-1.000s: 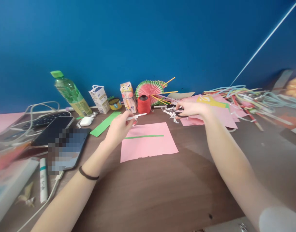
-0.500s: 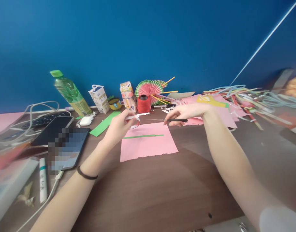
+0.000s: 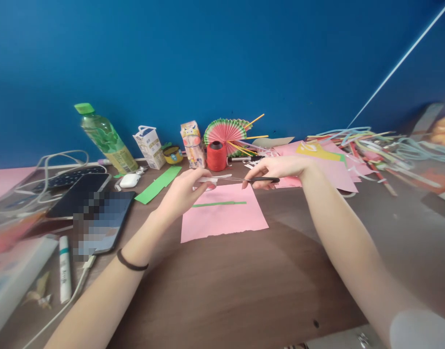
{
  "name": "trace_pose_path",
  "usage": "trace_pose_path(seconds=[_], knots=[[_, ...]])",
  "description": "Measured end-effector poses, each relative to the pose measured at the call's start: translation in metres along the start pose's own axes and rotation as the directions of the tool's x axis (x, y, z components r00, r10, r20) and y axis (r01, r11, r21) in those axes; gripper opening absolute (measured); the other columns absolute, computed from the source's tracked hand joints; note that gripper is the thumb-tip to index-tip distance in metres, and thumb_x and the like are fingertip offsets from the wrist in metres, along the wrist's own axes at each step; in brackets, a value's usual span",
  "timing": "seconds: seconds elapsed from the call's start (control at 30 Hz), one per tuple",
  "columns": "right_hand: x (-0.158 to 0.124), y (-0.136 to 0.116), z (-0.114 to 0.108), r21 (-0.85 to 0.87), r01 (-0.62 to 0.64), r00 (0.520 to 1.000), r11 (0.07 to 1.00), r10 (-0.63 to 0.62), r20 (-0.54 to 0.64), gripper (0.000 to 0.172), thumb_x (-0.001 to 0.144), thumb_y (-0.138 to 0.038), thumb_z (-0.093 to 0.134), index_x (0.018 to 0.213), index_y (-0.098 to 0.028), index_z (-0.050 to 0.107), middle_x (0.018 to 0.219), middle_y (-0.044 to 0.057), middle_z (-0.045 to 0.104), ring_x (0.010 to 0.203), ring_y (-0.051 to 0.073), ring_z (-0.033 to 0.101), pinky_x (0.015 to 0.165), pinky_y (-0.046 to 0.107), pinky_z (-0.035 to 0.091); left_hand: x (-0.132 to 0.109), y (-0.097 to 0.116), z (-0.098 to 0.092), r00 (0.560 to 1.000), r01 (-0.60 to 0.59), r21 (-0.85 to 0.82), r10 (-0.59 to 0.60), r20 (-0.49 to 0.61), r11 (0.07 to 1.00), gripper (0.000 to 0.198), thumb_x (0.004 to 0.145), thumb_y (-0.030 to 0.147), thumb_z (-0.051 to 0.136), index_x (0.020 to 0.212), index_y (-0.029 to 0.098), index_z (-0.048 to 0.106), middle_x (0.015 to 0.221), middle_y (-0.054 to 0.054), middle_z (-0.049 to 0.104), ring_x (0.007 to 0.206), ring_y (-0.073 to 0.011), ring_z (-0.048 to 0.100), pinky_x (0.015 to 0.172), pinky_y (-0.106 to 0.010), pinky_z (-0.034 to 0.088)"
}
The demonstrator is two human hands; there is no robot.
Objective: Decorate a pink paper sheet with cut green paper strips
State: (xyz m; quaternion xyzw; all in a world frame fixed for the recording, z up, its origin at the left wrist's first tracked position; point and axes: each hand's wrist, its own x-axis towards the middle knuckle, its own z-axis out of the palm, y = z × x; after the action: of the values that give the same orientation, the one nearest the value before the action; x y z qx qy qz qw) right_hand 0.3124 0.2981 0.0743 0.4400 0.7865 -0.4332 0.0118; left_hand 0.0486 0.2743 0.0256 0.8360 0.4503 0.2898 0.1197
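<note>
Pinched in my left hand (image 3: 188,188) is a roll of white tape, mostly hidden by the fingers, with a short tape end (image 3: 223,176) sticking out to the right. My right hand (image 3: 269,173) grips black-handled scissors (image 3: 268,180), their thin blades pointing left. The blade tips reach the tape beside my left fingers; whether they are open around it I cannot tell. Below both hands lies a sheet of pink paper (image 3: 226,223) with a narrow green strip (image 3: 222,204) across its upper part.
A red thread spool (image 3: 216,159), pink-green paper fan (image 3: 224,131), small cartons (image 3: 150,149) and green bottle (image 3: 108,138) line the blue wall. Green paper (image 3: 159,184) lies left of my hands. A phone, tablet (image 3: 113,223) and cables crowd the left; paper strips (image 3: 375,150) pile up right.
My left hand has moved slightly right, turning the tape roll mostly behind its fingers. The scissor blades now meet the tape, where a gap showed before.
</note>
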Motion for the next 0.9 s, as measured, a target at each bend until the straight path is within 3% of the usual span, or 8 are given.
trace_pose_path(seconds=[0.9], knots=[[0.006, 0.0061, -0.002, -0.013, 0.107, 0.994, 0.994, -0.107, 0.024, 0.053, 0.071, -0.051, 0.063, 0.112, -0.018, 0.066, 0.06, 0.001, 0.061, 0.05, 0.007, 0.048, 0.051, 0.023, 0.036, 0.0001, -0.0046, 0.0036, 0.997, -0.069, 0.047, 0.071, -0.034, 0.996, 0.017, 0.084, 0.021, 0.046, 0.095, 0.02, 0.059, 0.092, -0.003, 0.065, 0.085, -0.0165, 0.059, 0.073, -0.026, 0.047]])
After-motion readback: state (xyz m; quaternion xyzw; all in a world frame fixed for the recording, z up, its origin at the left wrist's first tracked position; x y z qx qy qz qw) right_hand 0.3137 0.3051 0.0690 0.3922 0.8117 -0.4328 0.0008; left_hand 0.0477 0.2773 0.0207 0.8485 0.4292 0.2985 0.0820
